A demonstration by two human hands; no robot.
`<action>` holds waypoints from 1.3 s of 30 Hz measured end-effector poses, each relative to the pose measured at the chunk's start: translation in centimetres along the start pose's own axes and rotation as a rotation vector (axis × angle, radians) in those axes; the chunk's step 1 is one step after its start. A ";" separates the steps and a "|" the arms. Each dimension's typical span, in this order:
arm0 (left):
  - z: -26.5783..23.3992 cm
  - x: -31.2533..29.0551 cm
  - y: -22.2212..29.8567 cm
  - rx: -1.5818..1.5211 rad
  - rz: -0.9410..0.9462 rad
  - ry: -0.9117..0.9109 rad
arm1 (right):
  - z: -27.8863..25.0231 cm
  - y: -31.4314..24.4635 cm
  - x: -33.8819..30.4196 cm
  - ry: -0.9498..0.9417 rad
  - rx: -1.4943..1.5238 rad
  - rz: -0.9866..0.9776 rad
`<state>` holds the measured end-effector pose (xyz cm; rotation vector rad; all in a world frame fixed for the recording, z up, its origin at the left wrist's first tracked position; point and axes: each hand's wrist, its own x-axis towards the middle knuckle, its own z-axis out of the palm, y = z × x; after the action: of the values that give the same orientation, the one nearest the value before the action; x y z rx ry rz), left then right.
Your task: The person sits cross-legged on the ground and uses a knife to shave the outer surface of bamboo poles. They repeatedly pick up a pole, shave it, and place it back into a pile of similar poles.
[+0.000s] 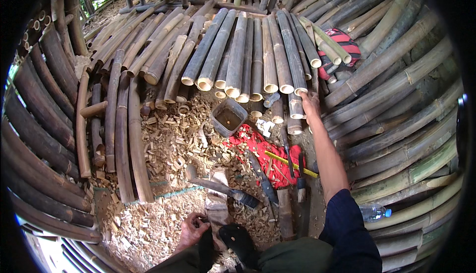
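Note:
My right arm [328, 149] reaches forward, and my right hand [311, 107] is closed at the near end of a dark bamboo pole [292, 50] in the row ahead. A shorter bamboo tube [296, 107] lies just below those fingers. My left hand [193, 230] rests low with its fingers curled; what is inside them, if anything, is hidden. Beside it stands a pale wooden block [217, 207]. A tool with a curved wooden handle [210, 184] lies across that block. A dark-handled long tool [263, 176] lies to its right.
A red cloth [258, 146] with a yellow measuring tape [292, 164] lies among wood chips [144, 233]. Behind it sits a square plastic tub [229, 117]. Bamboo poles [406, 139] are stacked at right, near a plastic bottle [373, 212]. More poles [44, 119] stand at left.

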<state>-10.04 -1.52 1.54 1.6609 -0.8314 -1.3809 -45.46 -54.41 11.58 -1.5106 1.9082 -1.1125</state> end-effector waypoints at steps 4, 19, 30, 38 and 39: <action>0.0 -0.2 0.4 -0.021 0.000 -0.003 | -0.1 -2.4 1.3 -0.070 0.016 0.037; -0.2 -0.4 -0.2 -0.012 -0.013 0.013 | -3.9 -7.5 -4.2 -0.550 0.746 0.414; -1.2 0.4 2.9 0.033 0.075 0.030 | -8.0 -4.6 -20.4 -0.676 0.472 -0.011; -3.6 1.3 11.1 -0.700 0.120 0.065 | -7.7 -3.2 -33.8 -1.125 0.021 -0.307; -3.5 0.6 11.1 -0.782 0.123 0.092 | -7.4 -3.5 -35.0 -1.188 -0.078 -0.352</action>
<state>-6.43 -6.62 11.41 1.0322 -0.2627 -1.2978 -38.91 -19.15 14.30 -1.9333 0.8756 -0.0880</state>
